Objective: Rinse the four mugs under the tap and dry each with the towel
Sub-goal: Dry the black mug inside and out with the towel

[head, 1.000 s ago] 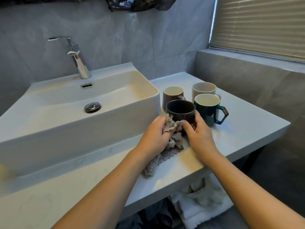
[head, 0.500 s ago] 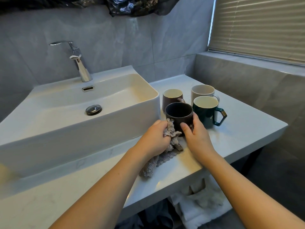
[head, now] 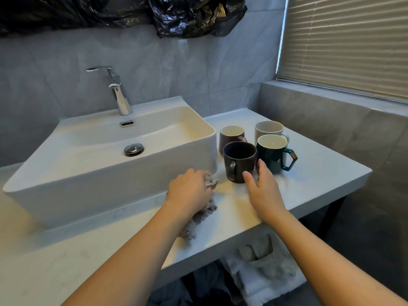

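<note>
I see my left hand curled on the gray towel on the counter by the sink, and the hand hides most of the towel, so only its bunched ends stick out. My right hand is spread open with its fingers apart just beside the dark mug, and I cannot tell if it touches it. The brown mug, white mug and green mug stand packed close behind, each partly hidden, and the tap is well apart.
</note>
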Available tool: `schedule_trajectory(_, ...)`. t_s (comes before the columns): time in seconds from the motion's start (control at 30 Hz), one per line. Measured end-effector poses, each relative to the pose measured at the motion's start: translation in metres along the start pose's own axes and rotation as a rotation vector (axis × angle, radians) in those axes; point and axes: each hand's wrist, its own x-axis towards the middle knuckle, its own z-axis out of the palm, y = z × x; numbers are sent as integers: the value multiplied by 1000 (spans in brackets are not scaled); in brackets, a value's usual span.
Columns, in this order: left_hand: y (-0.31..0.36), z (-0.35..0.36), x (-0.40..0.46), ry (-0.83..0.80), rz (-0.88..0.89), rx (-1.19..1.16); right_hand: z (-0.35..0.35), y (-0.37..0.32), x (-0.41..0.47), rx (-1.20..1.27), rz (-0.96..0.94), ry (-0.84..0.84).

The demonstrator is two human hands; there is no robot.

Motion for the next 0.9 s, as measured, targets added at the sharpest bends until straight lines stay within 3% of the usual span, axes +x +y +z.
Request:
schedule_trajectory(0.1, -14, -3, -11, -133, -190, 76, -8, -10, -19, -54, 38, -15)
schedule_trajectory(0.2, -13, -21, -23, -50, -241, 35, -20, -24, -37, -102, 10, -30)
schedule_trajectory(0.57, 25, -105, -30, 249, 100, -120, -121, -63, -21, -214, -140, 25)
schedule_trajectory(0.73, 58, -129, 43, 192, 148, -176, -149, -67, 64, -382, -126, -2)
schedule_trajectory(0.9, 84, -122, 132, 41, 162, -137, -141, -58, 150, -554, -90, -140)
